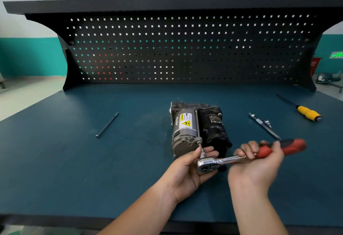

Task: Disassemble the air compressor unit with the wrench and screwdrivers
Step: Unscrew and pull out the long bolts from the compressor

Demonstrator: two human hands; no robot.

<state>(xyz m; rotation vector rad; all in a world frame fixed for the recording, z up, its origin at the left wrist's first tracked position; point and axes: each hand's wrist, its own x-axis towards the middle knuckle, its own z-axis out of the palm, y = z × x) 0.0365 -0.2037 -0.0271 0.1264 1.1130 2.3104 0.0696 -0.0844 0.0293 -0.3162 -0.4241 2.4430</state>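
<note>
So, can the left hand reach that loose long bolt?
Probably yes: bare mat lies between left hand and long bolt, but it holds the ratchet wrench head and must let go first.

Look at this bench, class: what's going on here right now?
A person is taking apart the air compressor unit on the workbench. The right hand grips the red handle of the ratchet wrench, while the left hand holds the wrench head against the fitted bolt at the unit's near end. A loose bolt lies on the left; a yellow screwdriver and an extension bar lie unused on the right.
</note>
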